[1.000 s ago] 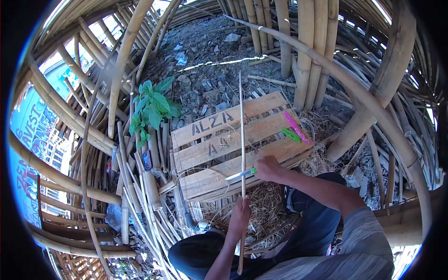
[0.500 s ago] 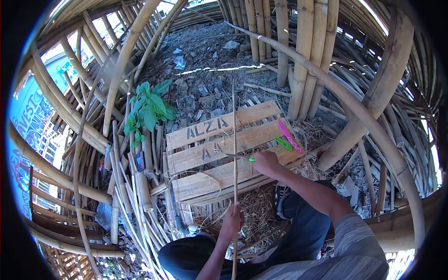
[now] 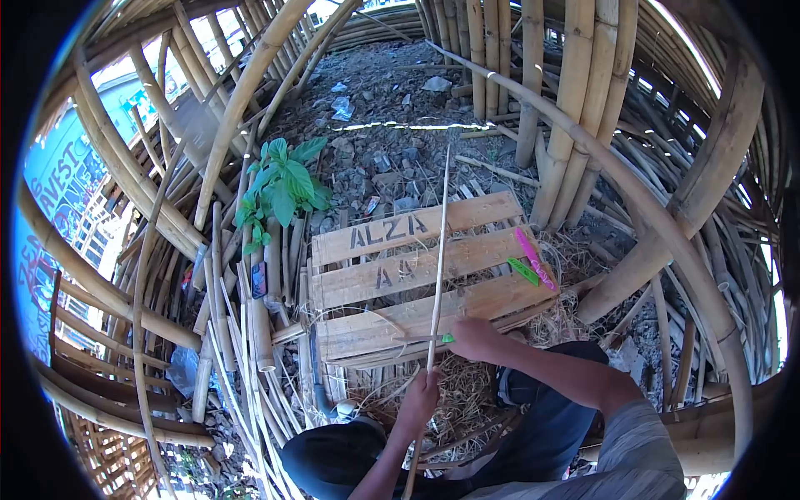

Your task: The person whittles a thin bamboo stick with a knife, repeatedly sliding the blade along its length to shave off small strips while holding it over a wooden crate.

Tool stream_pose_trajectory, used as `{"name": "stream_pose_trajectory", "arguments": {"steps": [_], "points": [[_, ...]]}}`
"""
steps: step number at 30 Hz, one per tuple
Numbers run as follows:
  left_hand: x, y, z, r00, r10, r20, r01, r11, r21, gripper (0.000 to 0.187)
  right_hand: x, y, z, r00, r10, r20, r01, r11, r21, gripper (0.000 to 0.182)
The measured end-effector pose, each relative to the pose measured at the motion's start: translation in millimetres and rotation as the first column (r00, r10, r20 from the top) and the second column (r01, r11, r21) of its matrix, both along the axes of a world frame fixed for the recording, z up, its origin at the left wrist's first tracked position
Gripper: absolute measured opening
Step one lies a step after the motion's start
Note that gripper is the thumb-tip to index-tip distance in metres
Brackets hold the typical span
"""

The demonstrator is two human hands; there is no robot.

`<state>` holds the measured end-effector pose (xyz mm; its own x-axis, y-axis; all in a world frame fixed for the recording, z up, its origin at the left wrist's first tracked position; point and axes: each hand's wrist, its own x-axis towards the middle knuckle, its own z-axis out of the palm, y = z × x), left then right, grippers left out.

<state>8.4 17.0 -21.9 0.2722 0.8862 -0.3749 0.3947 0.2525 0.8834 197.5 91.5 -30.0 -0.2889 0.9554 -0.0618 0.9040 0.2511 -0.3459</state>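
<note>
A long, thin bamboo strip [image 3: 441, 258] stands nearly upright in view, and my left hand [image 3: 421, 395] is wrapped round its lower part. In my right hand [image 3: 475, 339] is a knife with a green handle [image 3: 448, 338]. Its blade [image 3: 410, 338] lies across the strip, a little above my left hand. Beneath them is a slatted wooden crate [image 3: 383, 293] with dark stencilled letters. On the crate's right side lie a pink object [image 3: 534, 259] and a bright green one [image 3: 522, 270], both long and narrow; their kind is not clear.
Pale shavings [image 3: 467, 398] cover the ground between my legs. Left of the crate are a leafy plant [image 3: 283, 185], a phone [image 3: 259, 280] and several cut bamboo lengths. Thick bamboo poles [image 3: 575, 108] rise at the back right, and a curved pole [image 3: 642, 196] arches across the right.
My right hand has drawn the knife down along the strip, closer to my left hand. The left hand keeps its hold, and the whole view has shifted slightly.
</note>
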Motion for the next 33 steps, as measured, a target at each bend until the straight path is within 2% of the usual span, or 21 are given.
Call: {"name": "stream_pose_trajectory", "arguments": {"steps": [1,2,4,5,6,8,10,12,13,14,16,18,19,20,21,22,24,28,29,33], "points": [[-0.8,-1.3,-0.7,1.0,-0.002,-0.009,0.003,0.999,0.046,0.045,2.8,8.5,1.6,0.997,0.053,0.06,-0.051,0.998,-0.028,0.029],[-4.1,-9.6,0.8,1.0,-0.011,-0.025,0.011,0.999,0.032,0.045,8.6,16.8,3.6,0.998,0.045,0.043,-0.043,0.998,-0.041,0.029],[1.2,-13.8,10.1,1.0,-0.023,0.007,0.023,1.0,0.007,0.043,33.7,41.7,17.4,0.952,-0.304,-0.018,0.304,0.953,-0.02,0.029],[5.4,-18.7,12.9,0.999,-0.024,0.022,0.024,0.999,-0.025,0.041,41.9,43.9,19.6,0.951,-0.31,-0.021,0.31,0.951,-0.006,0.029],[5.5,-19.3,17.0,0.999,-0.033,0.021,0.033,0.999,-0.015,0.041,49.2,42.8,22.0,0.951,-0.308,0.005,0.309,0.951,-0.014,0.029],[5.8,-17.9,21.0,0.992,-0.024,0.122,0.04,0.991,-0.129,0.043,45.5,35.0,17.5,0.95,-0.311,0.033,0.311,0.95,-0.013,0.029],[3.9,-9.9,-0.5,0.997,0.012,0.079,-0.007,0.998,-0.059,0.042,17.6,9.4,10.3,0.995,-0.078,0.063,0.085,0.988,-0.129,0.031],[-2.2,-5.1,-7.1,0.999,-0.032,-0.024,0.034,0.994,0.106,0.04,5.1,4.5,16.9,0.995,-0.003,0.101,0.016,0.991,-0.133,0.03],[-3.8,-8.1,-5.2,0.998,-0.039,-0.047,0.044,0.993,0.109,0.038,-1.8,-0.2,16.5,0.99,0.062,0.13,-0.044,0.989,-0.141,0.029],[-4.8,-14.6,-1.2,0.997,-0.037,-0.061,0.042,0.994,0.096,0.038,2.4,5.0,15.5,0.991,0.067,0.115,-0.048,0.987,-0.153,0.029],[1.0,-17.3,7.1,0.987,-0.041,-0.158,0.067,0.983,0.169,0.036,31.9,35.1,22.7,0.978,-0.2,0.068,0.205,0.974,-0.093,0.028],[2.4,-13.4,11.9,0.985,-0.035,-0.166,0.056,0.991,0.123,0.036,42.4,38.0,23.3,0.966,-0.254,0.055,0.258,0.963,-0.075,0.028],[1.6,-10.7,10.6,0.995,-0.037,-0.094,0.042,0.998,0.046,0.036,44.0,38.3,22.5,0.951,-0.306,0.045,0.309,0.948,-0.072,0.028],[1.1,-9.4,7.6,0.999,-0.032,-0.019,0.032,0.999,-0.036,0.036,38.6,32.3,17.0,0.952,-0.301,0.049,0.304,0.95,-0.07,0.028],[-2.9,-7.7,1.0,0.993,-0.011,0.12,0.02,0.997,-0.077,0.037,28.2,20.9,10.5,0.981,-0.19,0.035,0.193,0.977,-0.092,0.028],[-4.0,-5.5,1.3,0.992,-0.006,0.125,0.016,0.997,-0.08,0.037,20.9,15.1,9.4,0.997,-0.079,0.018,0.081,0.99,-0.115,0.028],[-3.0,-0.6,3.4,0.978,0.051,0.203,-0.01,0.98,-0.201,0.039,14.3,14.3,10.6,0.997,-0.063,0.032,0.065,0.995,-0.07,0.027],[4.9,-5.8,1.0,0.994,0.021,0.104,-0.014,0.998,-0.067,0.04,17.7,28.1,8.0,0.992,-0.123,0.002,0.123,0.991,0.046,0.025],[6.6,-3.6,0.1,0.996,0.027,0.086,-0.026,0.999,-0.024,0.041,19.4,30.8,10.5,0.993,-0.083,0.087,0.084,0.996,-0.012,0.026],[2.7,2.8,0.9,0.989,0.044,0.144,-0.03,0.995,-0.099,0.04,7.4,23.5,10.7,0.989,-0.145,0.04,0.144,0.989,0.042,0.025]]}}
